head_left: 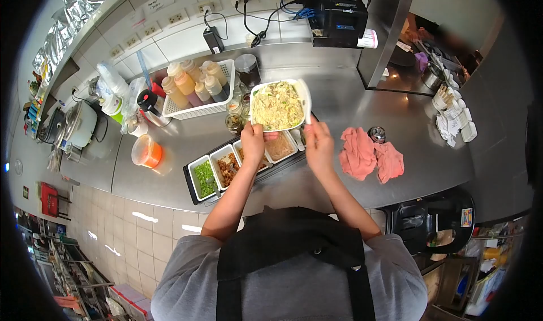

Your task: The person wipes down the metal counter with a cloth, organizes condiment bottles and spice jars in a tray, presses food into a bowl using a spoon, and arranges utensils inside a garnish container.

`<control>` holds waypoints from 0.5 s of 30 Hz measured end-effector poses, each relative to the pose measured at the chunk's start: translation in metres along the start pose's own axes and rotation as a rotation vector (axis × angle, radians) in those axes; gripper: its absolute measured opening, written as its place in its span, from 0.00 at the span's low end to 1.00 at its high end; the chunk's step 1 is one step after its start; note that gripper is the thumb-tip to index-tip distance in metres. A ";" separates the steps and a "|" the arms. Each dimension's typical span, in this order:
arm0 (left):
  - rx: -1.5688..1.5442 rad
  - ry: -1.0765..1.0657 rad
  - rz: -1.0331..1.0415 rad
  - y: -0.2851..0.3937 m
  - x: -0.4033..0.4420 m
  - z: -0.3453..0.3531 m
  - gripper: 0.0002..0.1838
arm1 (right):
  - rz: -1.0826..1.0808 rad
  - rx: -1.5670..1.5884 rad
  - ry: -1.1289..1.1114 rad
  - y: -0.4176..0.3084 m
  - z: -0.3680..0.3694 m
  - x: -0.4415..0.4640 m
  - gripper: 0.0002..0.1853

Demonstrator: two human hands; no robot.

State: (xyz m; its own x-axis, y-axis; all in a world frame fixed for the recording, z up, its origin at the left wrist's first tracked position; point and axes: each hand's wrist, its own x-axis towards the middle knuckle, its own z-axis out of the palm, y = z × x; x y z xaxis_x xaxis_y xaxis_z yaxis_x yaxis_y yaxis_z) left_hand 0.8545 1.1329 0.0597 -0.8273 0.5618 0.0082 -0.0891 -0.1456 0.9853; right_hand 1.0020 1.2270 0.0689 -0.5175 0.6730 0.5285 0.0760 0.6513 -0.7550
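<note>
A white tub (308,101) full of shredded yellow-green food, like chopped cabbage (277,105), is held up over the steel counter. My left hand (254,141) grips its near left edge, some fingers hidden beneath. At the near right corner, my right hand (319,144) is closed on the tub's white side. Below both hands lies a black tray (192,192) of white containers. Chopped green onion (205,177) fills one, brown bits (228,169) another, and pale shavings (279,146) a third. My left forearm partly covers the row.
A white basket of squeeze bottles (189,110) stands behind left, with small jars (234,123) beside it. An orange-filled container (148,152) is at left. Pink cloths (362,154) and a small metal-topped jar (376,134) lie at right. A black printer (339,18) is mounted at the back.
</note>
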 end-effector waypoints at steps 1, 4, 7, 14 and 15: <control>0.000 0.002 -0.001 -0.001 0.001 -0.001 0.14 | 0.125 0.129 0.052 0.007 -0.002 0.004 0.20; -0.007 -0.024 -0.004 -0.004 -0.001 -0.006 0.15 | 0.545 0.597 0.086 0.024 -0.010 0.005 0.15; -0.033 -0.042 -0.030 -0.002 -0.001 -0.006 0.16 | 0.939 1.217 -0.064 0.028 -0.018 0.004 0.09; 0.008 -0.032 0.015 -0.006 0.001 -0.007 0.16 | 0.753 1.011 0.015 -0.004 -0.022 0.008 0.14; 0.039 -0.026 0.025 -0.005 0.001 -0.007 0.16 | 0.586 0.746 -0.029 0.001 -0.017 0.007 0.15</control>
State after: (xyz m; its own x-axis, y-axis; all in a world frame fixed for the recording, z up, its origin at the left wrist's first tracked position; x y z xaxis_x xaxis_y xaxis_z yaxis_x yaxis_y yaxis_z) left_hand 0.8500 1.1287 0.0531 -0.8141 0.5795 0.0370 -0.0463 -0.1282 0.9907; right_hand 1.0131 1.2383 0.0783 -0.5917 0.8060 -0.0154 -0.2285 -0.1860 -0.9556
